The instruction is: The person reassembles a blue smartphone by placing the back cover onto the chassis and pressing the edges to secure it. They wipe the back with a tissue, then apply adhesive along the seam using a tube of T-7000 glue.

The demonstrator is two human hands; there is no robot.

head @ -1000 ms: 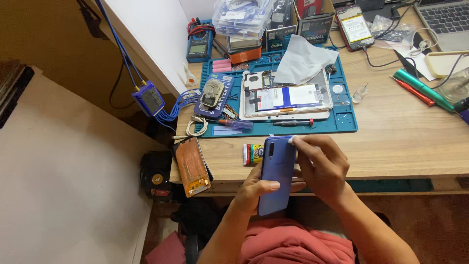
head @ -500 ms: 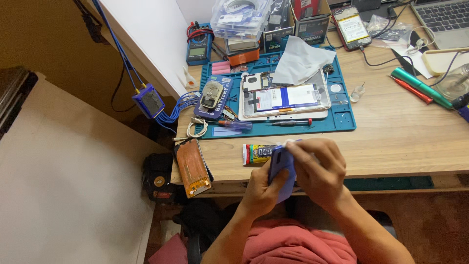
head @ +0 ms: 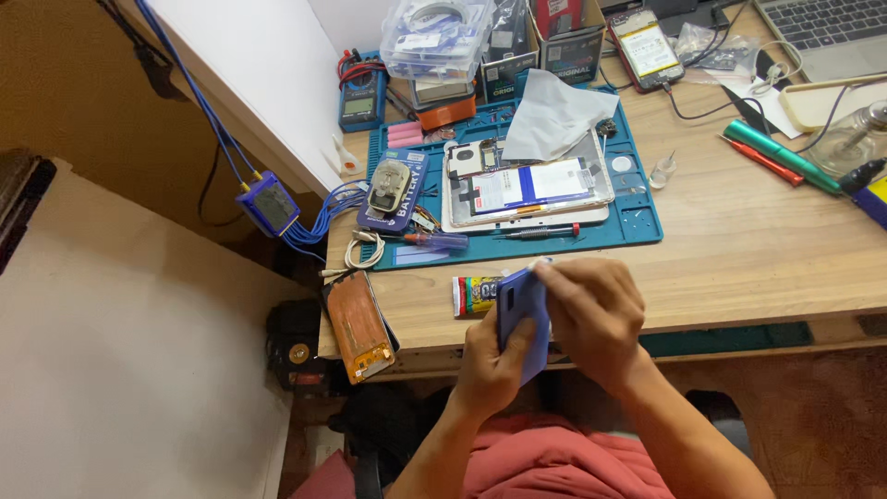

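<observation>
A blue-violet rectangular plastic phone back cover (head: pixel 520 314) stands on edge over the table's near edge, gripped from below by the left hand (head: pixel 494 362), while the right hand (head: pixel 594 316), at its three o'clock, closes fingers over its top. One small multicoloured glue tube (head: pixel 473 295) lies at the cover's nine o'clock. One teal rubber work mat (head: pixel 637 214) sits at twelve o'clock, bearing one opened phone (head: pixel 528 189).
</observation>
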